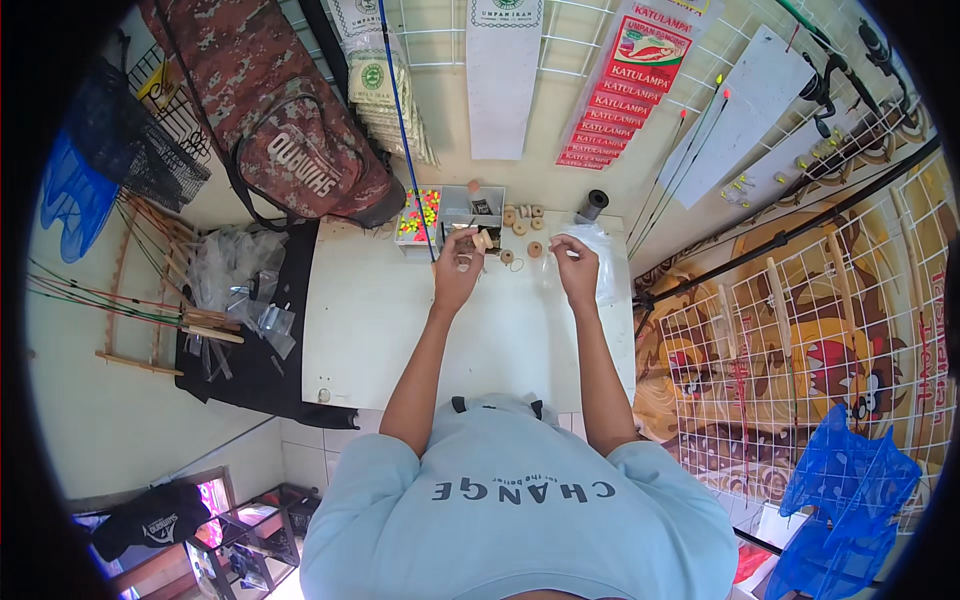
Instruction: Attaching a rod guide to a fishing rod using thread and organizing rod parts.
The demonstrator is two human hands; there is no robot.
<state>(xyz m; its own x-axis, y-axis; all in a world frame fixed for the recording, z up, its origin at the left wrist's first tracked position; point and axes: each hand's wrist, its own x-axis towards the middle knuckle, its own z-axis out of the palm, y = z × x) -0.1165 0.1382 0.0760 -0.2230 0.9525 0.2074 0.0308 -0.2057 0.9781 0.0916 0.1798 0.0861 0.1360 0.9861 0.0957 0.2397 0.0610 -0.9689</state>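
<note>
My left hand [457,265] grips a small pale wooden spool [482,242] between its fingers, just in front of the grey compartment box [447,200]. To its right, my right hand [578,270] is raised with thumb and fingertips pinched together; whatever they hold is too fine to make out. Beside and behind that hand lies a clear plastic bag [602,262]. Several more wooden spools [520,227] stand between the hands, toward the wall. A black spool [593,205] is upright behind the bag.
Bright small beads [424,212] fill the box's left compartment. A blue rod [400,110] leans beside it. The white table [375,330] lies under my forearms. A camouflage bag [300,140] hangs at the left, above clear plastic wrappers [240,275]. Thin floats [680,160] lean at the right.
</note>
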